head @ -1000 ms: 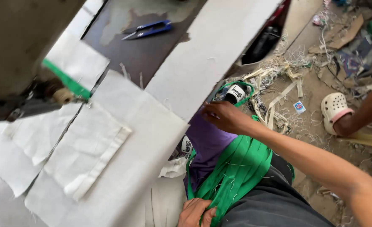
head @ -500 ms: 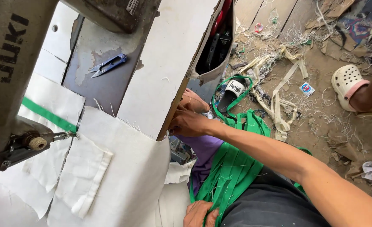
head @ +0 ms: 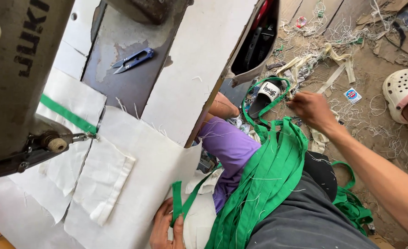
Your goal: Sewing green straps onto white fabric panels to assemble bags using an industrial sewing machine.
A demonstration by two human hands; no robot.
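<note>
A: Green straps [head: 264, 180] are heaped over our lap, a big loose bundle. Left hand [head: 166, 226] sits at the counter [head: 199, 60] edge, thumb and fingers pinched shut on one strap end [head: 177, 203]. Right hand [head: 311, 109] is out over the floor [head: 374, 74], fingers curled by a strap loop [head: 259, 94]; can't tell if we actually grip it.

B: Where's the cloth?

A: White cloth [head: 135, 170] lies flat on the counter, a folded patch [head: 103, 180] on top, one green strip [head: 68, 115] running under the machine's foot [head: 77, 137].

B: Risks?

A: First, tangles. The bundle is crossed over itself and strewn with loose threads. If we pull one strap hard, we probably drag others off the lap.

B: And the floor?

A: Dirty, covered in scraps and thread. Anything that slides down picks up lint. A loop also circles a sandal [head: 266, 94] there, so it could snag.

B: Counter side?

A: Our left hand rests on the cloth edge. A tug there could shift the cloth and skew the strip at the foot. Snips [head: 132, 60] lie well apart, out of easy reach.
</note>
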